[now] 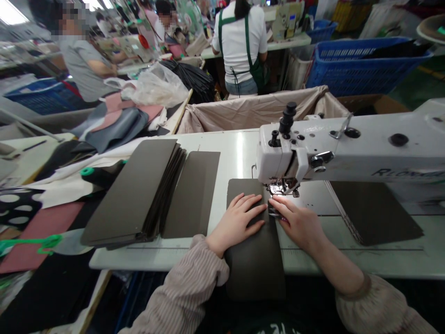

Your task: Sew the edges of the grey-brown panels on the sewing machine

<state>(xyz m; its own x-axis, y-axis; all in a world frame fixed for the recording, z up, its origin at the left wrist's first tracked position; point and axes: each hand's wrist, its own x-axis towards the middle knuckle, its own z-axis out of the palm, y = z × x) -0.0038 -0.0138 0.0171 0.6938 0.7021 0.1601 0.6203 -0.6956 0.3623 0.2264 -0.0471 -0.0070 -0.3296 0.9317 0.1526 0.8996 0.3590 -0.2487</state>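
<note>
A: Where does the dark panel [255, 260] lie?

B: Flat on the white tabletop [239, 153], its far end under the presser foot of the sewing machine [313, 153] and its near end hanging over the front edge toward the person.

A: And the hands?

B: The left hand [238, 222] lies flat on the panel with its fingers spread, so that grip is open and only pressing. The right hand [299, 222] rests at the panel's right edge, fingertips by the needle, also flat and clasping nothing.

A: How far along is the work?

B: I judge the seam barely begun, since most of the panel sits on the near side of the foot. A thick stack of panels [139, 195] waits to the left with a single panel [193, 192] beside it, and more dark panels [375, 208] lie under the machine arm to the right.
</note>
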